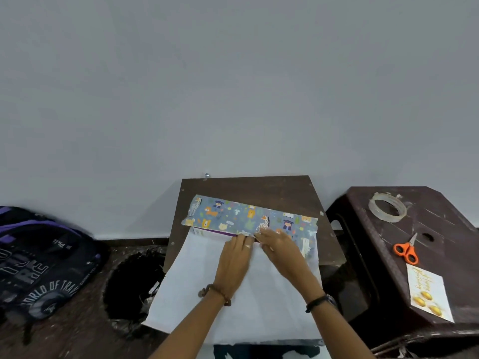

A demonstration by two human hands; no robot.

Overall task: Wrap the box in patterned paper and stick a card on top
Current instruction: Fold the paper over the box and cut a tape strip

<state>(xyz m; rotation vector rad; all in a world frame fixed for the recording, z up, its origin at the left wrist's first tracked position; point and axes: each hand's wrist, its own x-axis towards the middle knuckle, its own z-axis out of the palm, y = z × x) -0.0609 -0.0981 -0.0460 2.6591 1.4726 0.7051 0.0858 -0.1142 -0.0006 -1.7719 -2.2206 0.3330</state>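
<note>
A sheet of patterned paper, blue with cartoon animals, lies folded over the box on a small dark table. Its white underside spreads toward me and hangs over the near edge. Only a thin white and purple strip of the box shows below the folded flap. My left hand presses fingertips on the flap's edge. My right hand presses beside it, touching the same edge. A birthday card with gold lettering lies on a stool at the right.
The dark plastic stool at the right also carries a roll of clear tape and orange-handled scissors. A black-lined bin stands left of the table. A black and purple backpack lies further left. A plain wall is behind.
</note>
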